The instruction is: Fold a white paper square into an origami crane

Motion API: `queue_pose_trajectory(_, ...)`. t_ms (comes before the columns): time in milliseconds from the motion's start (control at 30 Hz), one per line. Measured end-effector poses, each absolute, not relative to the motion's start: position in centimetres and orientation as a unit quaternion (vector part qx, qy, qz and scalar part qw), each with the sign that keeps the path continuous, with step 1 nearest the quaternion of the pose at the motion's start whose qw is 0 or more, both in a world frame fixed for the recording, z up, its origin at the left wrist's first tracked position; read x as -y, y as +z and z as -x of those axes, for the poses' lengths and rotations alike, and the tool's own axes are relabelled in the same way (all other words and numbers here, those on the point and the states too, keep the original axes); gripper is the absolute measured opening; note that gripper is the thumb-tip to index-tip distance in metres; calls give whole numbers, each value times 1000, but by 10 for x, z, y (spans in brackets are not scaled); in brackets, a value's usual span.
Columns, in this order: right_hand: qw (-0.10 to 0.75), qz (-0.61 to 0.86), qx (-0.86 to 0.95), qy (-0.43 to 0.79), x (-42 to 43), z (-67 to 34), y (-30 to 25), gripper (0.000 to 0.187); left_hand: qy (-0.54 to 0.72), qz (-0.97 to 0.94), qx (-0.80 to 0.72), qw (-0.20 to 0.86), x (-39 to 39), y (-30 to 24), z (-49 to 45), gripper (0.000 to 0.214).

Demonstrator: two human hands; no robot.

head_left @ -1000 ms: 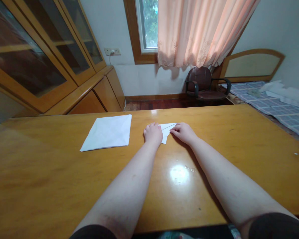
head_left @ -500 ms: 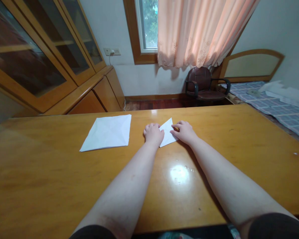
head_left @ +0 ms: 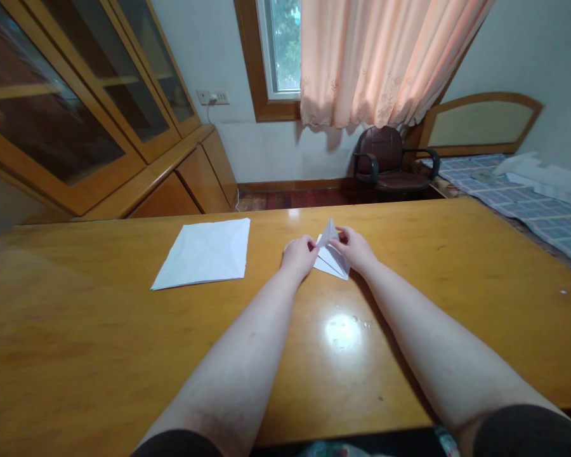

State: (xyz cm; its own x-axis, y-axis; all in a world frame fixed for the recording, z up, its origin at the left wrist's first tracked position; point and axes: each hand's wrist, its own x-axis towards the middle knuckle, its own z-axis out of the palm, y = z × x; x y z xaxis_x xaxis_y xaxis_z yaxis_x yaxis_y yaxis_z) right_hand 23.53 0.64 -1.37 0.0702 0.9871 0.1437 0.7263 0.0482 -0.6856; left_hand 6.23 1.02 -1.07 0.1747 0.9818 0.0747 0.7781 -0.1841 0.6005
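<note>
Between my two hands is a small folded sheet of white paper [head_left: 332, 261] on the wooden table [head_left: 171, 355]. One pointed flap of it stands up at the far side, and crease lines run across the lower part. My left hand [head_left: 299, 257] pinches the paper's left edge with thumb and fingertips. From the right, my right hand [head_left: 356, 250] grips the raised flap between thumb and fingers. Off to the left lies a stack of flat white paper [head_left: 204, 252], apart from both hands.
A cabinet with glass doors [head_left: 99, 127] stands at the left. Beyond the table's far edge are a brown armchair [head_left: 383, 158] and a pink curtain [head_left: 371, 63]. On the right is a bed with a checked cover [head_left: 528, 197]. A tiny white scrap [head_left: 563, 292] lies near the table's right side.
The folded paper, flat before, now has a flap lifted up and its lower part points further right. Both hands have shifted slightly, and the left fingers have drawn into a pinch.
</note>
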Motion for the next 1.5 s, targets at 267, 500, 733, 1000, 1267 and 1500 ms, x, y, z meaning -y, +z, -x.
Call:
queue_pose_trajectory(267,372,637,624,258,-6,-239,-17,27,267,-729,-569,273,-12,-16,-62,16)
queue_pose_trajectory(500,358,645,628,248,-4,-236,-13,27,269,-733,-564,268,-13,-17,-61,14)
queue_pose_trajectory(733,375,636,626,250,-5,-237,-15,24,284,-721,-568,279,-12,-16,-62,13)
queue_pose_trajectory(1000,439,610,580,316,-8,-237,-19,32,373,-679,-543,325,-11,-9,-64,8)
queue_pose_trajectory(1267,501,571,526,382,-15,-240,-25,31,420,-653,-541,322,-14,-10,-65,19)
queue_pose_trajectory(1500,530,512,476,480,-9,-231,-17,32,411,-626,-604,275,-14,-10,-61,16)
